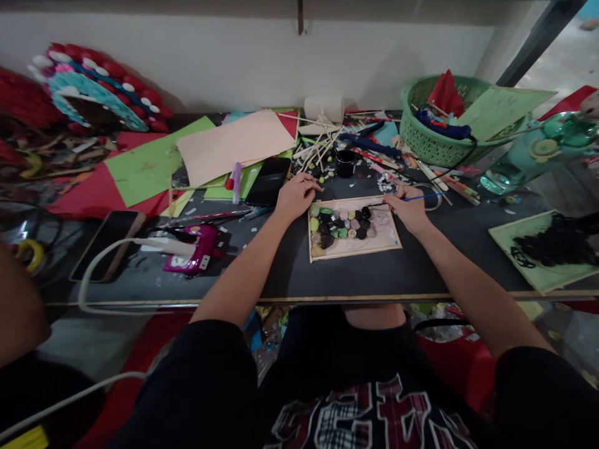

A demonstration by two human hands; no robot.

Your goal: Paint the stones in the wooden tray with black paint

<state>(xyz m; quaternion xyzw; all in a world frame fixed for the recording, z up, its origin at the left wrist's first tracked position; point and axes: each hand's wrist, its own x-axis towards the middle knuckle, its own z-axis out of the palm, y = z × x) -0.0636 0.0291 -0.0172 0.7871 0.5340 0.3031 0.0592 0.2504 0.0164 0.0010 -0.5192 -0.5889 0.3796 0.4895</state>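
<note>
A shallow framed board (381, 240) lies at the table's front, its left and middle part covered with black, green, pink and yellow pebbles (339, 234). My right hand (406, 204) is closed around a thin paintbrush (428, 196) with a blue handle. The brush's dark tip reaches left over the board, close to a black pebble (365, 212) at the upper edge of the cluster. My left hand (298, 194) rests at the board's upper left corner, fingers loosely bent and apart, holding nothing visible. A small black pot (345, 163) stands behind the board.
Thin sticks (322, 143) and scraps lie behind the pot. A green basket (428, 137) stands back right, near a bottle (500, 178). Coloured paper sheets (234, 146), phones (268, 181) and a purple device with a white cable (191, 249) lie left. Someone's arm (21, 305) shows far left.
</note>
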